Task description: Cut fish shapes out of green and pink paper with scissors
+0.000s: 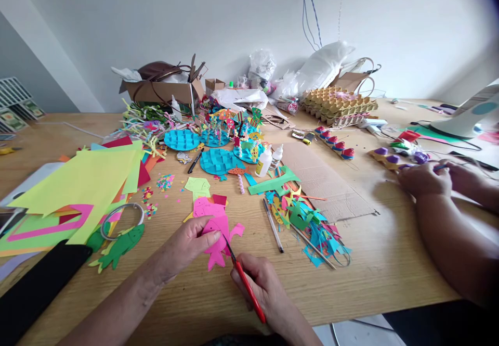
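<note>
My left hand (198, 236) pinches a pink paper fish (217, 231) between thumb and fingers, its tail pointing toward me. In my right hand (261, 278) are red-handled scissors (246, 287), their dark blades meeting the right edge of the pink paper. A curved pink strip (237, 230) sticks out beside the blades. Just beyond lie another pink paper piece (206, 208) with drawn lines and a pale green fish cut-out (197, 184). To the left, green paper fish (123, 244) lie by a metal ring (122, 221).
Coloured paper sheets (78, 174) are stacked at left. White glue bottles (264, 162), blue paper plates (220, 162), a pen (273, 226), paper scraps (315, 226) and cardboard (319, 184) lie ahead. At right, another person's hands (427, 179) touch a painted egg-carton strip (384, 157).
</note>
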`<state>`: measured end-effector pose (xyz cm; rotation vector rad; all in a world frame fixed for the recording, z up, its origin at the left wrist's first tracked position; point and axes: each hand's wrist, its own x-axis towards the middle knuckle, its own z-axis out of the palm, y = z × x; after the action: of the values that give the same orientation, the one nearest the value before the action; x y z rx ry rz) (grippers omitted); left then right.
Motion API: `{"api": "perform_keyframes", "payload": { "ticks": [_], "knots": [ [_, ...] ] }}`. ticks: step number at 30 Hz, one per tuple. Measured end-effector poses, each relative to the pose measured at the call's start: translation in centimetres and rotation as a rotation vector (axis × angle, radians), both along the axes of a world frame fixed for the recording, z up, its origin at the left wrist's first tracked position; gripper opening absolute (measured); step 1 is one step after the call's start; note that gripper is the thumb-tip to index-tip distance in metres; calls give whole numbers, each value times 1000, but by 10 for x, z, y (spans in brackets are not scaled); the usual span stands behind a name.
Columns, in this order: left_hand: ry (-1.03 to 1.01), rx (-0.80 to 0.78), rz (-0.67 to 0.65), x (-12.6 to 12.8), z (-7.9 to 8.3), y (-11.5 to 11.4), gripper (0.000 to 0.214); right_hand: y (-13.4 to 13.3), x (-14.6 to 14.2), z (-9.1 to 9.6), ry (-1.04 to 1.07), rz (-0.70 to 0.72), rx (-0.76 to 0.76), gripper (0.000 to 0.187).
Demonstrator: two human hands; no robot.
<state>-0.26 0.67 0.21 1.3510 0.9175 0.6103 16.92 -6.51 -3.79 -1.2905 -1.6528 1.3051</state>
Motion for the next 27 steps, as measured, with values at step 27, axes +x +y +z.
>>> {"api": "perform_keyframes", "payload": {
  "ticks": [27],
  "knots": [
    [8, -22, -25, 4, 3, -2, 23, 1, 1, -2, 12, 1, 5, 38]
  ]
}}
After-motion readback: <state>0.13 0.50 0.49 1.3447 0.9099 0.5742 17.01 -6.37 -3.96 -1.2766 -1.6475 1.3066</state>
